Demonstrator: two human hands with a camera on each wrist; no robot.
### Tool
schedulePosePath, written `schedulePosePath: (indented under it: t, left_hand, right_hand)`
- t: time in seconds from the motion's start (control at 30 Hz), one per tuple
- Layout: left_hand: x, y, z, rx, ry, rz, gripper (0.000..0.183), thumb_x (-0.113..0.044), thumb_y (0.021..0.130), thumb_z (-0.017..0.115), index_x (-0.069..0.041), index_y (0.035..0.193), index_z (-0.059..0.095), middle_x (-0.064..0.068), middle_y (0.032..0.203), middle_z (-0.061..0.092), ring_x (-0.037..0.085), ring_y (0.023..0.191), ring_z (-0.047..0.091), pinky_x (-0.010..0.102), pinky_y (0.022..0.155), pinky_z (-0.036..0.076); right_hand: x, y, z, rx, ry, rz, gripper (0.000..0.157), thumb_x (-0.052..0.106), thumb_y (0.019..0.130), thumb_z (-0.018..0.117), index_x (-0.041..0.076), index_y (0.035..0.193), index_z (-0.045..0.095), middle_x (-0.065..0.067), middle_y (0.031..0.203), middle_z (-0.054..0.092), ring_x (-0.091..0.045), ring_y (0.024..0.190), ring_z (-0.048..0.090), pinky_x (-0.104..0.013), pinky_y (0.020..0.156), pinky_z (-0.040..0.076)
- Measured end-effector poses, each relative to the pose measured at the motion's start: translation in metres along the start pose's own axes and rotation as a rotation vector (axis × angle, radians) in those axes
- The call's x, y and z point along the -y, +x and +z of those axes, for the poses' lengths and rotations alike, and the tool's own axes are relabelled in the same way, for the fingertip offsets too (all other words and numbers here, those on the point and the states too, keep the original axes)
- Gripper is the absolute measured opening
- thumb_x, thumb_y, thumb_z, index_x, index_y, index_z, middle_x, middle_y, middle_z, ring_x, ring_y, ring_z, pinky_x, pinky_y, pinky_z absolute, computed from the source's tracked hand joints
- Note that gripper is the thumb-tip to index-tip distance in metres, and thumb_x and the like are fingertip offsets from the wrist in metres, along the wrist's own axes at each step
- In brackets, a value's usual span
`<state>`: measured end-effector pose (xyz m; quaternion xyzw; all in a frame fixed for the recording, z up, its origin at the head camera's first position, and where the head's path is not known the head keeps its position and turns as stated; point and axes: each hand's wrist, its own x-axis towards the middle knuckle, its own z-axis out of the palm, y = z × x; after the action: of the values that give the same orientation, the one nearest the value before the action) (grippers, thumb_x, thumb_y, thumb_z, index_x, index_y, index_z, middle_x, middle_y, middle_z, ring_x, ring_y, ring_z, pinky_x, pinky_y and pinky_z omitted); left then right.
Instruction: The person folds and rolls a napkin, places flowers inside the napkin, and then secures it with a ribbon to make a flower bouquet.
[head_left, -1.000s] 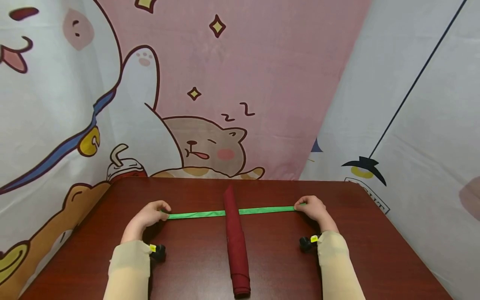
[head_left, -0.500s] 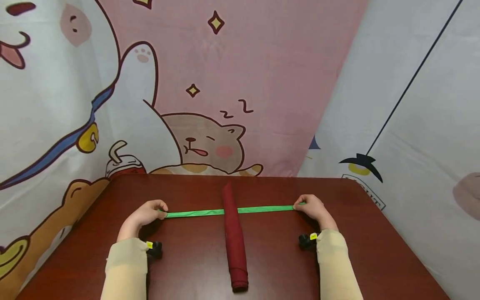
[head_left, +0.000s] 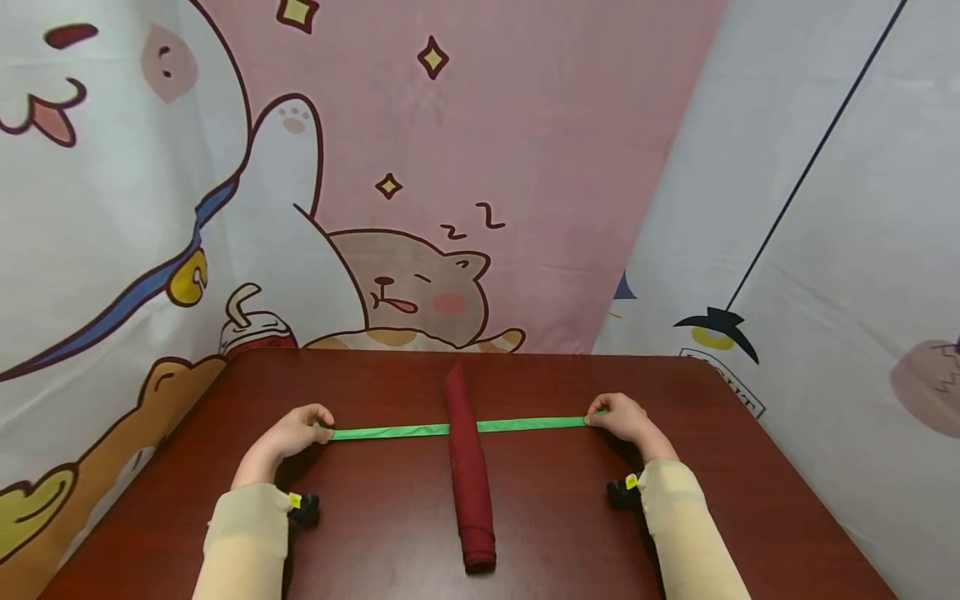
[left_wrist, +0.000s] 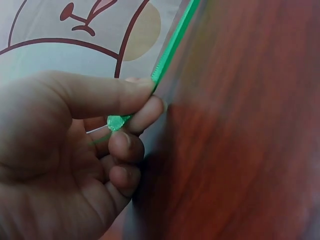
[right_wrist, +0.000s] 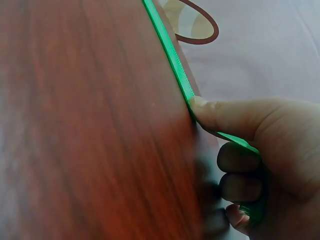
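one green ribbon (head_left: pixel 405 432), pinched by left hand (head_left: pixel 291 432) and right hand (head_left: pixel 622 417), could skew the red roll (head_left: pixel 469 475) if tugged unevenly.

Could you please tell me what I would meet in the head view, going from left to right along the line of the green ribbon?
Left hand → left stretch of green ribbon → red roll → right stretch of green ribbon → right hand.

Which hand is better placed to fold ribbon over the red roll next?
Right hand, perhaps marginally: more green ribbon shows inside its grip. The left hand also pinches it, about equally far from the red roll.
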<state>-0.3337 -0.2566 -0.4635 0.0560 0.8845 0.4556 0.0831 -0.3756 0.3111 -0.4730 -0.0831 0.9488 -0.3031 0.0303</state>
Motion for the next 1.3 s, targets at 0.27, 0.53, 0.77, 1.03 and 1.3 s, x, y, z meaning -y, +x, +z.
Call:
schedulePosePath:
  t: [0.27,0.53,0.77,1.03,1.3]
  left_hand:
    - [0.0,-0.013,-0.002,0.047,-0.019,0.018,0.013,-0.001,0.086,0.064,0.002,0.095,0.056,0.004,0.07,0.047,0.02,0.067,0.044,0.034,0.065,0.036]
    - [0.004,-0.025,-0.005,0.097,-0.028,0.065,0.012,0.0,0.085,0.063,0.004,0.094,0.056,0.003,0.07,0.048,0.019,0.065,0.043,0.031,0.062,0.036]
    - [-0.008,-0.027,-0.008,0.114,-0.049,0.102,0.017,-0.004,0.087,0.063,0.004,0.102,0.057,0.007,0.076,0.056,0.021,0.066,0.046,0.032,0.059,0.04]
    - [-0.055,-0.03,-0.021,0.123,-0.071,0.197,0.02,-0.006,0.09,0.063,0.001,0.109,0.059,0.016,0.081,0.058,0.027,0.068,0.05,0.033,0.058,0.043]
    - [-0.099,-0.03,-0.024,0.132,-0.083,0.258,0.019,-0.009,0.093,0.062,-0.003,0.111,0.061,0.012,0.089,0.057,0.025,0.071,0.05,0.031,0.06,0.042]
  right_hand:
    - [0.002,-0.01,-0.003,0.06,0.037,-0.026,0.012,0.02,0.088,0.07,0.008,0.085,0.066,-0.002,0.083,0.06,-0.018,0.07,0.05,-0.035,0.066,0.041]
    - [0.004,-0.02,0.002,0.078,0.071,-0.048,0.012,0.017,0.089,0.069,0.008,0.083,0.066,-0.002,0.078,0.059,-0.018,0.066,0.049,-0.034,0.062,0.041]
    - [0.01,-0.03,-0.008,0.059,0.03,-0.03,0.025,0.024,0.089,0.069,0.008,0.071,0.062,0.002,0.063,0.05,-0.016,0.057,0.043,-0.033,0.056,0.037]
    - [0.03,-0.031,-0.035,0.029,0.066,-0.095,0.026,0.025,0.093,0.064,0.004,0.078,0.065,-0.001,0.068,0.052,-0.015,0.061,0.042,-0.033,0.062,0.036]
    - [0.068,-0.027,-0.056,0.06,0.114,-0.152,0.022,0.024,0.094,0.063,0.004,0.089,0.071,-0.008,0.077,0.063,-0.022,0.068,0.053,-0.037,0.063,0.045]
